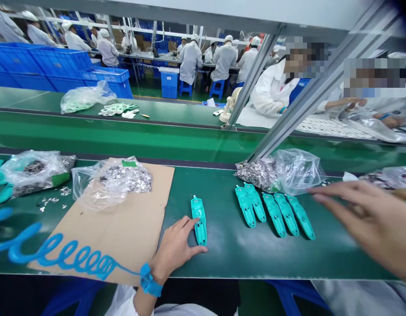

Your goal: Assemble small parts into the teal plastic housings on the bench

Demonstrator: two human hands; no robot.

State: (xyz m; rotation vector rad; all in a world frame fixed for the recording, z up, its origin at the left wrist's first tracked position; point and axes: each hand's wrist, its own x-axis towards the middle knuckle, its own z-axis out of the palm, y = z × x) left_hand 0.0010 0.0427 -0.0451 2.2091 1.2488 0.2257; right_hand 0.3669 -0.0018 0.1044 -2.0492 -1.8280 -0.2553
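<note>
My left hand [174,250] rests on the green bench, thumb and forefinger pinching the lower end of a single teal plastic part [199,219] that lies flat. A blue wrist strap [150,281] with a coiled blue cord [67,256] is on that wrist. My right hand [370,224] hovers blurred at the right with fingers spread, holding nothing, just right of a row of several teal parts [275,211]. Behind that row lies a clear bag of small metal pieces [282,172].
A cardboard sheet [123,232] lies at left with a clear bag of metal pieces [115,180] on it; another bag [34,171] sits further left. A conveyor belt [123,136] runs behind the bench. Two slanted metal struts [298,109] rise at right. Other workers sit beyond.
</note>
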